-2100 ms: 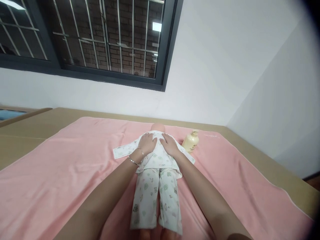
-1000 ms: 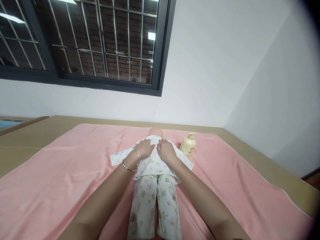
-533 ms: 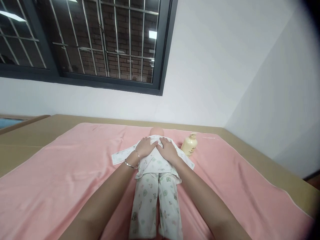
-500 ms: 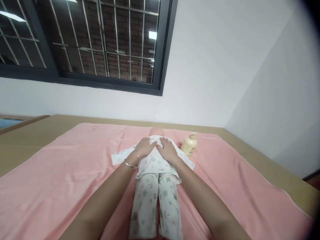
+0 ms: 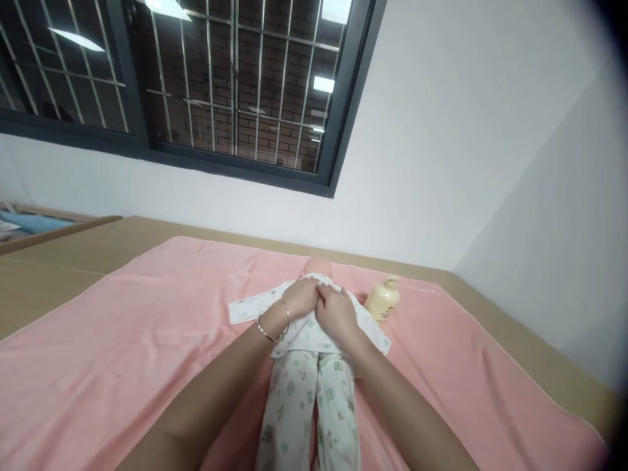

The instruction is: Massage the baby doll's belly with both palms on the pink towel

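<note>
A baby doll lies on a pink towel, head away from me, dressed in a white printed top and trousers. My left hand, with a silver bracelet at the wrist, rests flat on the doll's chest. Beside it my right hand presses on the top, and the two hands touch at the middle of the chest. The top's sleeves spread out to both sides. Whether the fingers pinch the cloth is not visible.
A cream lotion bottle lies on the towel right of the doll. The towel covers a tan table against a white wall. A barred dark window is above. Another surface with blue items sits far left.
My hands have drawn together at the middle of the doll's chest; earlier they lay slightly apart. The camera has shifted a little, so the doll sits further right in view.
</note>
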